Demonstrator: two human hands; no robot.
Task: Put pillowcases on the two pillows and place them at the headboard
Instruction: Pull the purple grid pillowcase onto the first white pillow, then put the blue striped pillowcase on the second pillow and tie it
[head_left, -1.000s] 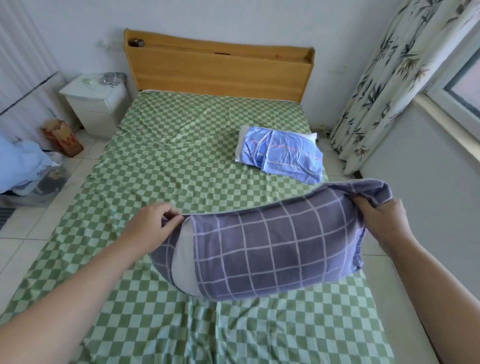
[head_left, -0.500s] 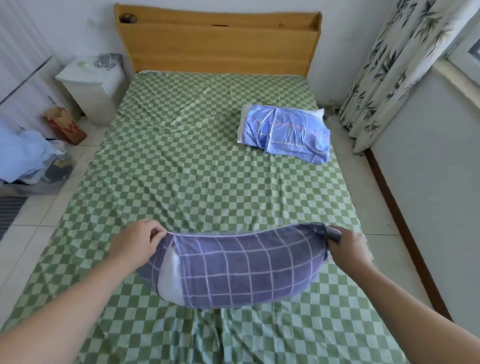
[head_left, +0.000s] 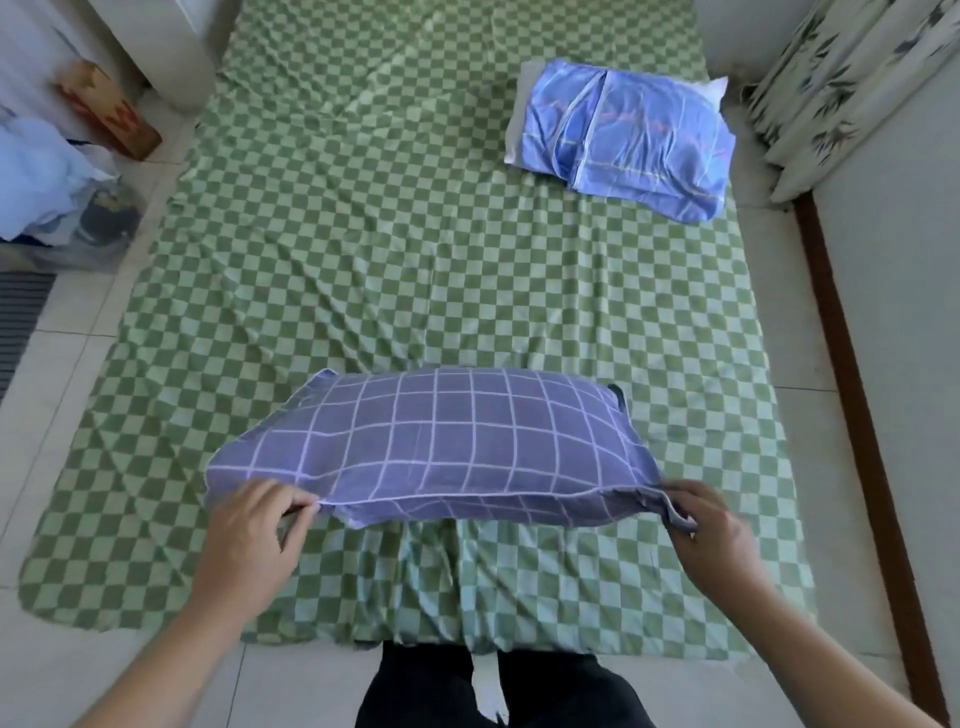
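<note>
A pillow in a purple grid-checked pillowcase (head_left: 441, 441) lies flat on the green checked bed sheet (head_left: 363, 234), near the foot of the bed. My left hand (head_left: 260, 525) pinches its near left corner. My right hand (head_left: 706, 525) grips its near right corner. A second pillow (head_left: 618, 135) lies at the far right of the bed, with a shiny blue pillowcase over most of it and white pillow showing at its left and right ends. The headboard is out of frame.
A white nightstand base (head_left: 171, 47) and a red-brown bag (head_left: 109, 109) stand left of the bed. A clear bin with light blue cloth (head_left: 47, 182) sits on the tiled floor at left. Floral curtains (head_left: 852, 88) hang at right beside a grey wall.
The purple pillow has come down from mid-air onto the sheet. Both hands lowered with it and still hold its near corners. My view has tipped downward, so the headboard has left the frame.
</note>
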